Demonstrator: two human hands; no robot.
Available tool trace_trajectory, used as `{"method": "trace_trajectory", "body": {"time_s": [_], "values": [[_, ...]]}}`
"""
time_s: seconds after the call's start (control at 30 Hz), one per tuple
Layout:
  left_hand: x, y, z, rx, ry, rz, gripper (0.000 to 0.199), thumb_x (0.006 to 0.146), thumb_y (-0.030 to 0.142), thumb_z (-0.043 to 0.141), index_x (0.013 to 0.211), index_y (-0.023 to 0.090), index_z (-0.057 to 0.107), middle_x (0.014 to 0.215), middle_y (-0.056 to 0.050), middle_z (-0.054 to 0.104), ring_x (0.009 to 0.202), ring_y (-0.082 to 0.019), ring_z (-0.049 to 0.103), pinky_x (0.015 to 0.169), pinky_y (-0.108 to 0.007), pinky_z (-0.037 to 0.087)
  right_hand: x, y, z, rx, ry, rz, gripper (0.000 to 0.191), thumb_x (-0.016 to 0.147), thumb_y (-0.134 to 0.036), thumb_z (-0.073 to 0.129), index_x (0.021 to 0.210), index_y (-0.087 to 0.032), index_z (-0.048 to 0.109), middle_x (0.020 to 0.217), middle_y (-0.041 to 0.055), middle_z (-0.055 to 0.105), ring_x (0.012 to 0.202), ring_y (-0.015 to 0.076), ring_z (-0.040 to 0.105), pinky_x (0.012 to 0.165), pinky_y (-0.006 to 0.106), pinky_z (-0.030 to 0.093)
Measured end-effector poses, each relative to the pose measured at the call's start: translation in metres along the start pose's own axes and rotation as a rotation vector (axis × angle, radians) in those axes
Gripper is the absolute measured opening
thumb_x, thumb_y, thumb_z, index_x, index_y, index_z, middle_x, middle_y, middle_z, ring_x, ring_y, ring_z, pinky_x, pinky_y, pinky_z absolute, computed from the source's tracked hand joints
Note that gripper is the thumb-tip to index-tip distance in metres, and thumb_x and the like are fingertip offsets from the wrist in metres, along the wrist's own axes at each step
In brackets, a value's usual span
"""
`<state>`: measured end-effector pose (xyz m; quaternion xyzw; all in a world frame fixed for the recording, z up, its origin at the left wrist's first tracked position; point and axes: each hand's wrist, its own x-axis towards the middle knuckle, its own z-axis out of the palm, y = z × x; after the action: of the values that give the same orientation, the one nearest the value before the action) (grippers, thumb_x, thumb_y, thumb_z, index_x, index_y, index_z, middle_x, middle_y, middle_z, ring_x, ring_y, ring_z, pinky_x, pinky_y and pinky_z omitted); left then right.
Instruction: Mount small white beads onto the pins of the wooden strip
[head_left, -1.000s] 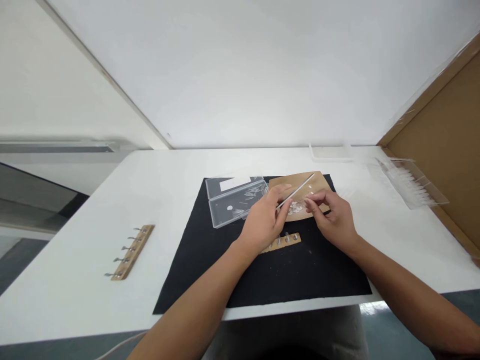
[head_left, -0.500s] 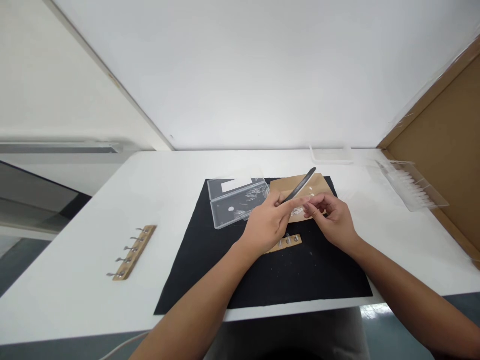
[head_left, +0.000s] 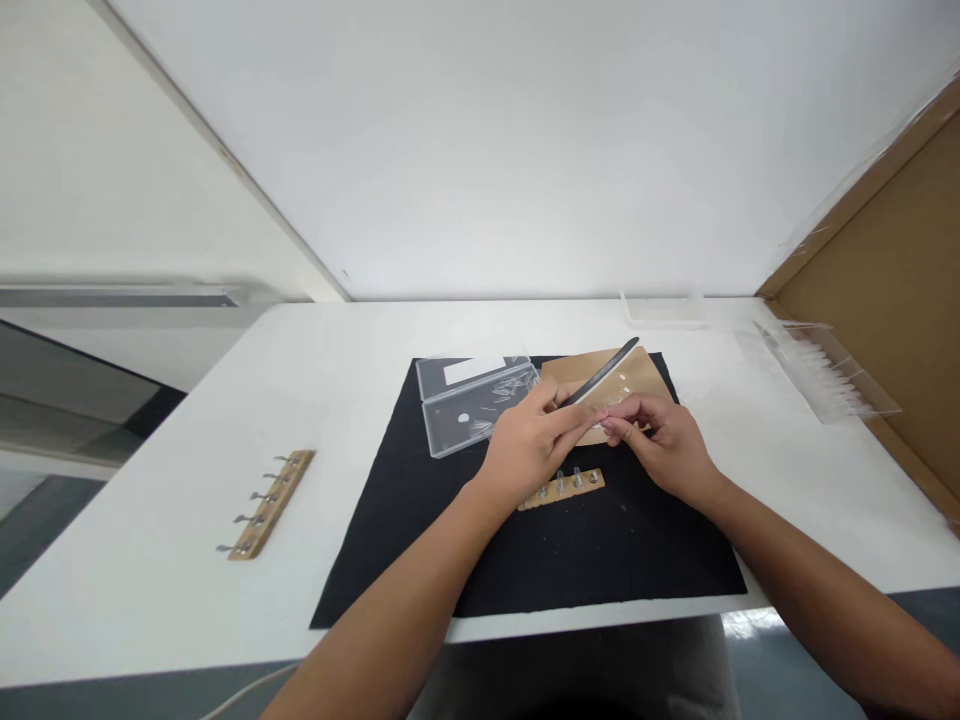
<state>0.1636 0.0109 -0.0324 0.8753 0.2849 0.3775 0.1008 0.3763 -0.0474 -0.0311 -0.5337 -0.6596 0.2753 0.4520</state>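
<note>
My left hand (head_left: 529,435) is closed round a dark, slightly curved nail file (head_left: 602,372), which sticks out up and to the right. Its fingertips meet those of my right hand (head_left: 660,435), which is pinched shut; whatever lies between the fingertips is too small to make out. Under both hands is a sheet of brown paper (head_left: 637,370) with small clear and white pieces on it. Just below my left hand lies a wooden strip (head_left: 570,489) with clear nail tips on small holders, its left end partly covered by the hand.
An open clear plastic case (head_left: 442,425) with loose clear nail tips sits on the black mat (head_left: 405,530). Left on the white table (head_left: 172,470) is another wooden strip (head_left: 274,505) with metal holders. A clear tray (head_left: 664,318) and a bag of white pieces (head_left: 821,375) lie at the right.
My left hand has shifted slightly left, uncovering more of the wooden strip. The nail file has tilted a little flatter, and the fingertips have moved slightly lower.
</note>
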Motion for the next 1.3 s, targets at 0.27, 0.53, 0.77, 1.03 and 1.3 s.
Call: {"method": "trace_trajectory", "body": {"time_s": [0.27,0.53,0.77,1.03,1.3], "values": [[0.001,0.0,0.002,-0.059,0.065,-0.009,0.019,0.104,0.032,0.062,0.106,0.023,0.079,0.086,0.0,0.053,0.075,-0.012,0.053,0.068,-0.023,0.043,0.0,-0.001,0.0,-0.13,0.039,-0.122,0.015,0.1,-0.038,0.067,0.099,-0.025,0.075,0.081,-0.0001,0.075,0.072,0.0165,0.07,0.069,0.032,0.055],[0.003,0.0,0.001,-0.124,0.082,-0.045,0.017,0.103,0.03,0.064,0.105,0.023,0.08,0.085,-0.001,0.057,0.075,-0.013,0.056,0.068,-0.024,0.046,0.001,0.0,0.001,-0.16,0.071,-0.201,0.011,0.1,-0.036,0.069,0.103,-0.027,0.074,0.089,0.0005,0.077,0.077,0.0166,0.072,0.072,0.032,0.057],[0.003,-0.001,0.002,-0.153,0.067,-0.031,0.02,0.104,0.033,0.062,0.106,0.023,0.079,0.087,-0.001,0.06,0.078,-0.013,0.06,0.07,-0.024,0.048,0.001,-0.002,0.001,-0.227,0.086,-0.244,0.012,0.103,-0.033,0.063,0.104,-0.026,0.073,0.091,0.0015,0.077,0.08,0.0176,0.071,0.074,0.034,0.057],[0.003,-0.001,0.001,-0.104,0.05,-0.022,0.023,0.105,0.036,0.06,0.104,0.023,0.079,0.088,-0.002,0.062,0.078,-0.013,0.06,0.071,-0.024,0.048,0.001,-0.001,-0.001,-0.298,0.072,-0.22,0.015,0.104,-0.031,0.058,0.096,-0.025,0.068,0.084,0.0017,0.073,0.079,0.0187,0.068,0.076,0.035,0.055],[0.001,-0.005,-0.002,0.002,0.046,-0.062,0.019,0.105,0.029,0.061,0.108,0.022,0.079,0.09,-0.003,0.063,0.079,-0.014,0.061,0.069,-0.024,0.045,0.001,0.009,-0.006,-0.228,0.286,-0.073,0.019,0.103,-0.043,0.061,0.102,-0.025,0.068,0.082,0.002,0.076,0.074,0.0202,0.072,0.072,0.036,0.055]]}}
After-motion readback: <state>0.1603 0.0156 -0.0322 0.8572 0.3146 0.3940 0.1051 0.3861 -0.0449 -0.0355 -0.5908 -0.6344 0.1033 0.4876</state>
